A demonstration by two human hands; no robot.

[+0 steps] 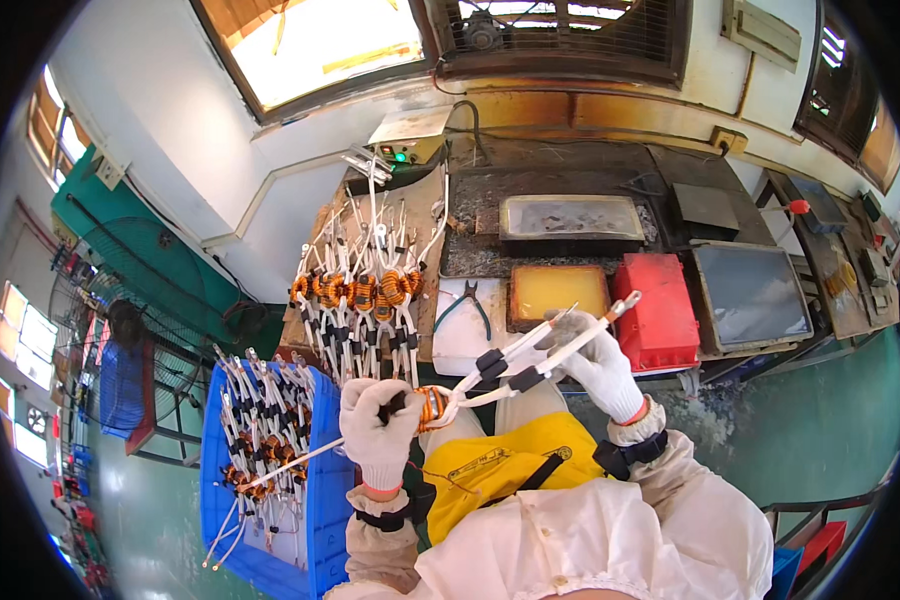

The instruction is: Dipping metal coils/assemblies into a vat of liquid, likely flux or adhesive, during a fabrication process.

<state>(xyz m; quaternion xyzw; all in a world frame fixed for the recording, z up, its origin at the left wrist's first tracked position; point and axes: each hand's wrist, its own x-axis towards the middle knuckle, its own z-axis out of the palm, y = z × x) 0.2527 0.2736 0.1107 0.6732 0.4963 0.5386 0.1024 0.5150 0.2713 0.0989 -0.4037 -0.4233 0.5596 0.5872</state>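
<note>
White knit gloves cover both of my hands. My left hand [380, 430] is closed on a wire-wound ring coil [433, 408] with orange-brown winding; a white lead runs out past this hand to the lower left. From the coil's other side, two thick white leads with black sleeves [492, 364] stretch up and right. My right hand [600, 368] grips these leads near their bare metal ends, one tip standing out beyond the fingers. Just beyond that hand are a tray of yellow material [558, 293] and a red box [658, 312].
More coils with white leads [365, 290] stand in rows on the bench's left side. A blue crate [327, 500] beside me holds many others. Pliers [467, 305] lie on a white pad. Behind sits a rectangular pot of greyish metal [572, 217]; a grey-topped tray [753, 293] is at right.
</note>
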